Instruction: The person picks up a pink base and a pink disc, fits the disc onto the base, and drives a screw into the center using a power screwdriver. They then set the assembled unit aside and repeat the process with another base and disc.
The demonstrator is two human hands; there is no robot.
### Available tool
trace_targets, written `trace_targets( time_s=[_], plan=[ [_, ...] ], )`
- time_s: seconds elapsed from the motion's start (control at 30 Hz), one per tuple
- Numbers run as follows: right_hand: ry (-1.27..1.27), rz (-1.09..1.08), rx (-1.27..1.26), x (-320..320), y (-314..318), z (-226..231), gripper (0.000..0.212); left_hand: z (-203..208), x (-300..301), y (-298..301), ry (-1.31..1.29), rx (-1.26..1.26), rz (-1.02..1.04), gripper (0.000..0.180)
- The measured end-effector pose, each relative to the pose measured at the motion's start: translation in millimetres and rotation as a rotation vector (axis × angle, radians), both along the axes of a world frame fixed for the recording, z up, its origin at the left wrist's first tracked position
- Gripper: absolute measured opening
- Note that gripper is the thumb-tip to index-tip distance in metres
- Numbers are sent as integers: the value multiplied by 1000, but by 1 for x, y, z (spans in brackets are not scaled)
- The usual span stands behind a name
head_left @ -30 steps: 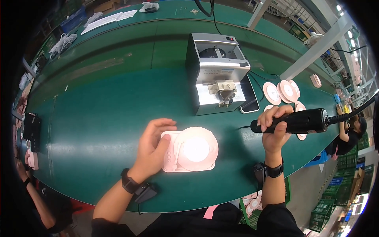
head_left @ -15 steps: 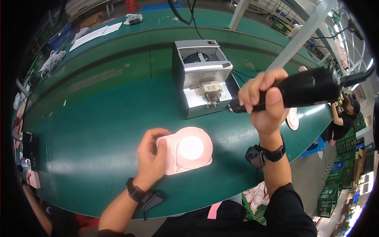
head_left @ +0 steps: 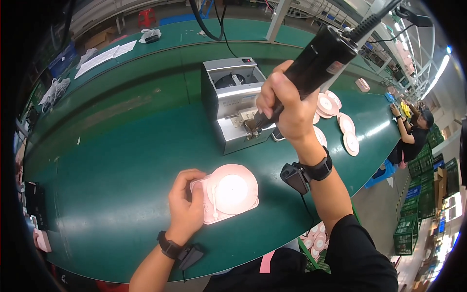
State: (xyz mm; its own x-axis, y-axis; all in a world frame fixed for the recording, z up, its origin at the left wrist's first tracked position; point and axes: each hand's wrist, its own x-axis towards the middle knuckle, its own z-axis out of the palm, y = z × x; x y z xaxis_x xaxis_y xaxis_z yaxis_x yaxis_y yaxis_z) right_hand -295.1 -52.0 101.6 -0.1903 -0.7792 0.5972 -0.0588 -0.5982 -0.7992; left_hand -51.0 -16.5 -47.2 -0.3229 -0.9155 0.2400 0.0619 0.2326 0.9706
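Observation:
My left hand [head_left: 186, 207] grips the left edge of a pink toy-like record player [head_left: 234, 187] lying on the green bench, its thumb along the near side and its fingers curled behind the edge. The round platter has a bright white centre, with a tonearm at its left. My right hand [head_left: 292, 109] is closed around a black electric screwdriver [head_left: 318, 63], tilted with its cable rising to the upper right. Its nose points at the metal outlet of a grey screw feeder [head_left: 224, 107]; whether the bit touches a screw cannot be made out.
Several pink discs [head_left: 346, 124] lie on the bench right of the feeder. A green crate [head_left: 311, 255] with similar pieces stands below the front edge. A metal post [head_left: 277, 22] rises behind the bench. A co-worker [head_left: 416, 129] sits at the far right.
My right hand has swung the screwdriver left and tipped it steeper, bringing its nose to the feeder's outlet. My left hand stays on the pink record player. The view has shifted slightly.

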Motion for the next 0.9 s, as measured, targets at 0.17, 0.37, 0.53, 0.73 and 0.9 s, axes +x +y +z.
trace_targets(
  time_s=[0.17,0.37,0.53,0.73,0.9],
  plan=[
    [12,24,1,5,4,0,23,0,4,0,-1,-5,-12,17],
    [51,-29,17,7,5,11,23,1,6,-1,-22,-27,-17,18],
    [57,-63,-23,3,7,16,22,5,5,-2,-61,-23,-31,19],
    [-28,-30,-58,5,-10,7,23,8,3,-1,-68,-15,-49,19],
    [-24,39,-78,-1,-12,10,26,11,2,1,-88,-25,-28,18]
  ],
)
